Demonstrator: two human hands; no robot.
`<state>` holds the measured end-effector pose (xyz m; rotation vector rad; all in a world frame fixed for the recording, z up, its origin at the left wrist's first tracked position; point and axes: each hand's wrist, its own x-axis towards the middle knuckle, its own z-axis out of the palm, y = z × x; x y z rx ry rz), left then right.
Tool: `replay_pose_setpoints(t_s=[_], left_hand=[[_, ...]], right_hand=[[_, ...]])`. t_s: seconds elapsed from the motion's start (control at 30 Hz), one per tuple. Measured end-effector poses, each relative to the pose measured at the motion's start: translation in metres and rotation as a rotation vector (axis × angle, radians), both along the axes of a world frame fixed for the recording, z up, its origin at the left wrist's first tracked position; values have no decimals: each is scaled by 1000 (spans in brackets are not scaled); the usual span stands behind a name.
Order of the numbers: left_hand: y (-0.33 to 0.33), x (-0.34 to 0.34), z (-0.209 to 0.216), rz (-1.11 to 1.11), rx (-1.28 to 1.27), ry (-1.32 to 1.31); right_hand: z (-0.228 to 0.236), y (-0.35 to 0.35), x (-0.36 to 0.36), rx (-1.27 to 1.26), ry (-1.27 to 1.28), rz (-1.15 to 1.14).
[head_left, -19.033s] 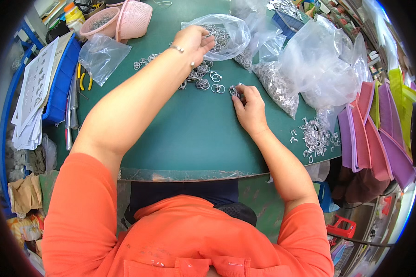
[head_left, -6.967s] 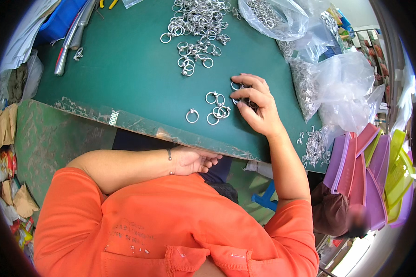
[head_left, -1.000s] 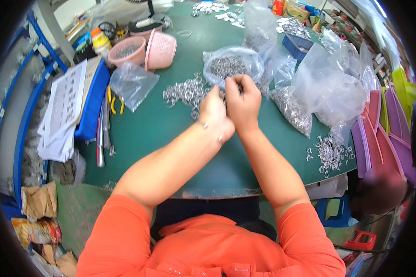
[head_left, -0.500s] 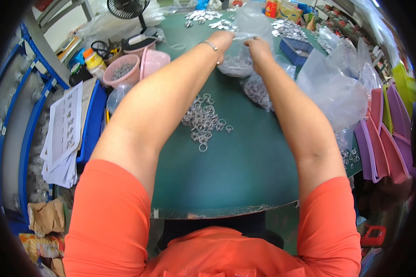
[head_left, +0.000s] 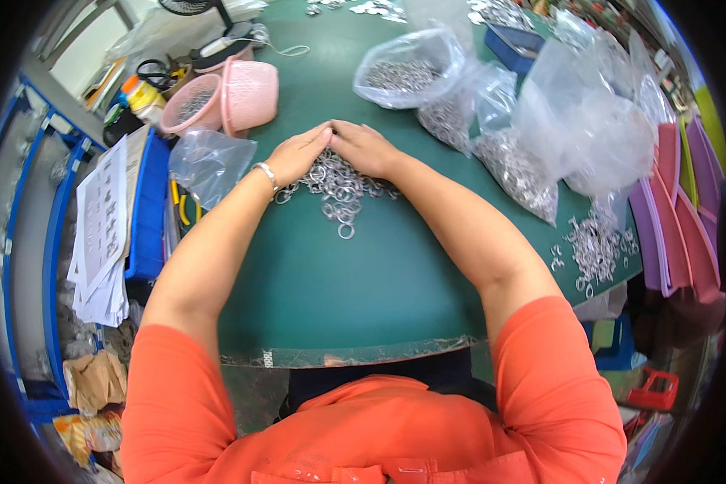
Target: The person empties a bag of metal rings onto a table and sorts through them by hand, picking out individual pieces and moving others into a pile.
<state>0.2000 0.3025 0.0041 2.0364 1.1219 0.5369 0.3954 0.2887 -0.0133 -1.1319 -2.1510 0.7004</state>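
Note:
A loose pile of silver metal rings [head_left: 340, 192] lies on the green table in front of me. My left hand [head_left: 297, 155] and my right hand [head_left: 365, 148] are cupped around its far side, fingertips meeting at the top. Both hands have their fingers stretched out, and neither grips anything that I can see. The far edge of the pile is hidden under the palms. Beyond the right hand stands an open clear plastic bag [head_left: 373, 58] holding many small metal pieces. Another clear bag of rings [head_left: 444, 123] leans beside it.
Pink baskets [head_left: 250, 95] stand at the left, near a crumpled clear bag [head_left: 211, 165] and a blue bin [head_left: 148, 218] with papers. More filled bags [head_left: 515, 171] and a second ring heap [head_left: 595, 250] lie at the right. A blue tray [head_left: 510, 50] sits farther back.
Both hands have left the clear bag at the back and come nearer, closing around the ring pile. The bag now stands open by itself. The view has shifted a little.

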Motion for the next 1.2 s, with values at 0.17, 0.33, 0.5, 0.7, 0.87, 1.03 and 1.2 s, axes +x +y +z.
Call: replay_pose_setpoints(t_s=[0.17, 0.33, 0.5, 0.7, 0.87, 1.03, 1.2], left_hand=[[-81, 5, -4, -112, 394, 196], [-153, 39, 12, -262, 576, 106], [-119, 48, -5, -100, 693, 99], [-139, 51, 5, -270, 738, 264], [-140, 47, 2, -112, 814, 247], [-196, 58, 12, -609, 686, 194], [-173, 48, 0, -250, 814, 228]], right_hand=[[-8, -64, 36, 147, 10, 223], [15, -161, 81, 187, -262, -38], [15, -220, 83, 181, -394, -233], [20, -268, 63, 199, -467, -232], [9, -267, 73, 184, -387, -337], [16, -270, 100, 183, 111, -464], [28, -277, 130, -91, 145, -461]])
